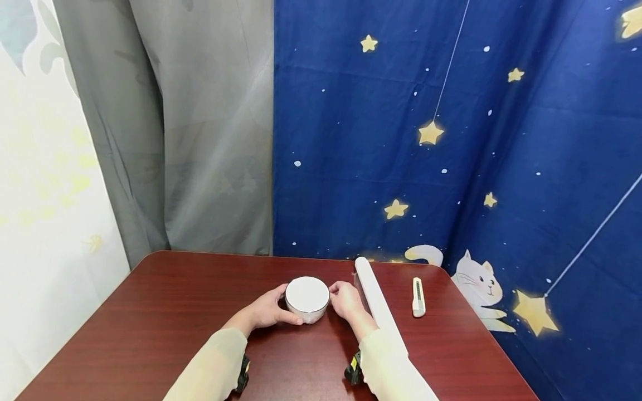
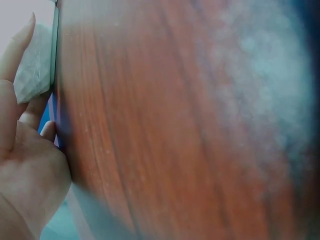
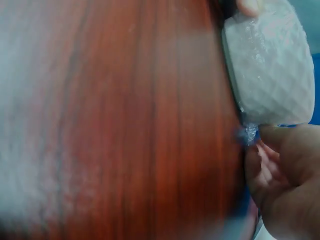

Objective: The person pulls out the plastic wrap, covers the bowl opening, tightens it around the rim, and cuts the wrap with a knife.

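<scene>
A white bowl (image 1: 307, 294) with a quilted outer wall stands on the table, clear plastic wrap crinkled over its side. From the left, my left hand (image 1: 268, 308) holds it, thumb along the near side and fingers round the far side. In the left wrist view only part of the bowl (image 2: 35, 67) shows beside that hand (image 2: 35, 165). My right hand (image 1: 347, 301) is at the bowl's right side. There it pinches a gathered bit of plastic wrap (image 3: 251, 132) against the bowl's edge, as the right wrist view shows.
A long white roll of plastic wrap (image 1: 376, 295) lies beside my right forearm, pointing away toward the far edge. Further right lies a pale utility knife (image 1: 418, 298). The dark red wooden table (image 1: 200, 289) ends at curtains (image 1: 351, 139) behind it.
</scene>
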The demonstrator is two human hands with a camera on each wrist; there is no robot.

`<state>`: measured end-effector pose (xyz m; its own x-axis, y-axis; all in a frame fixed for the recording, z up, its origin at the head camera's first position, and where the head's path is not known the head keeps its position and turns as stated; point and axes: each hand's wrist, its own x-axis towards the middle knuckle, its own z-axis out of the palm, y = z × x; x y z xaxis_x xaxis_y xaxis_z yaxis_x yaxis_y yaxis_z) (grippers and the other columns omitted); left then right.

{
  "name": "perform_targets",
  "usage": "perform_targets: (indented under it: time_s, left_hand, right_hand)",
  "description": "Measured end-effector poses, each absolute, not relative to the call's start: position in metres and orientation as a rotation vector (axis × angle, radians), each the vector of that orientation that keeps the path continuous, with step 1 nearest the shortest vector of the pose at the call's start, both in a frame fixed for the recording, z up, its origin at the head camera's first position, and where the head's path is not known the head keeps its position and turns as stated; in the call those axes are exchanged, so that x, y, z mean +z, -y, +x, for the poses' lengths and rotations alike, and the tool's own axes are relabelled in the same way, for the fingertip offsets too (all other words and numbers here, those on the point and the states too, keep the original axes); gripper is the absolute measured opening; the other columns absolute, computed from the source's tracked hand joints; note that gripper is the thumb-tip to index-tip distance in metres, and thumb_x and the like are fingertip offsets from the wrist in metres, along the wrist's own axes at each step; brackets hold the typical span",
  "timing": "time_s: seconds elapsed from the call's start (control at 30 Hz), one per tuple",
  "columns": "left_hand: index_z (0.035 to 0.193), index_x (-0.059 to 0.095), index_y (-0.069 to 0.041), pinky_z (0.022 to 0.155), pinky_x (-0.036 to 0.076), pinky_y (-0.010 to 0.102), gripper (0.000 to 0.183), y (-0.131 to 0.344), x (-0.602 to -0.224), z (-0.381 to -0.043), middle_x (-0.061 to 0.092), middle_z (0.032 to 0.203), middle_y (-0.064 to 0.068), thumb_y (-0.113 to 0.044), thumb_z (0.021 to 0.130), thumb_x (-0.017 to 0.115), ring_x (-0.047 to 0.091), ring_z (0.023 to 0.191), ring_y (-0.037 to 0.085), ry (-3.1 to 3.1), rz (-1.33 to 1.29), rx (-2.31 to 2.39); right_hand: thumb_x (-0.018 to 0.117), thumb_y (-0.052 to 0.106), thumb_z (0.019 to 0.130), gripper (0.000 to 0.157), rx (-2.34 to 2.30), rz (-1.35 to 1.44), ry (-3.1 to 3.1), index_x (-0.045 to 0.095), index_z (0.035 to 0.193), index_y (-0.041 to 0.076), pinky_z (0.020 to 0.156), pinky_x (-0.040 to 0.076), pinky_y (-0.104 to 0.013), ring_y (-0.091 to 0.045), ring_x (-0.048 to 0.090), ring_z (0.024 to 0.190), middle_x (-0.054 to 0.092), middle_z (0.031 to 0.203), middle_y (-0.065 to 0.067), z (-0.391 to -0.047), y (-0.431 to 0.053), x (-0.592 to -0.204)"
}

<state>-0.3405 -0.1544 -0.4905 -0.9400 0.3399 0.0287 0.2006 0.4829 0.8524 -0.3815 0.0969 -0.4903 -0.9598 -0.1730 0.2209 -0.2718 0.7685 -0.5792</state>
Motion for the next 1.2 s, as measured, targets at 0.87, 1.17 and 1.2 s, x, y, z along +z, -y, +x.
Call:
perform_targets:
  time_s: [0.87,1.17,1.2]
  left_hand:
    - [0.156,0.054,-0.001,0.121,0.044,0.059,0.094,0.151,-0.489,-0.336,0.072,0.145,0.014,-0.029,0.079,0.100,0.063,0.136,0.029,-2.604,0.460,1.417]
    - [0.158,0.050,0.001,0.123,0.042,0.060,0.099,0.150,-0.490,-0.337,0.069,0.148,0.017,-0.031,0.079,0.100,0.062,0.139,0.029,-2.597,0.430,1.404]
    - [0.158,0.050,0.001,0.123,0.043,0.061,0.099,0.150,-0.490,-0.337,0.070,0.148,0.017,-0.031,0.079,0.101,0.062,0.139,0.029,-2.602,0.429,1.402]
  right_hand:
    - [0.102,0.021,0.078,0.100,1.537,0.913,2.856,0.046,0.160,0.007,0.122,0.044,-0.046,-0.022,0.061,0.135,0.066,0.149,-0.008,-0.360,-0.105,-0.481]
    - [0.104,0.022,0.072,0.095,1.465,0.665,2.853,0.053,0.150,0.000,0.114,0.048,-0.049,-0.025,0.063,0.126,0.070,0.140,-0.012,-0.352,-0.103,-0.487]
    - [0.103,0.022,0.073,0.096,1.458,0.656,2.861,0.051,0.149,-0.001,0.114,0.048,-0.049,-0.026,0.063,0.126,0.069,0.140,-0.014,-0.352,-0.102,-0.486]
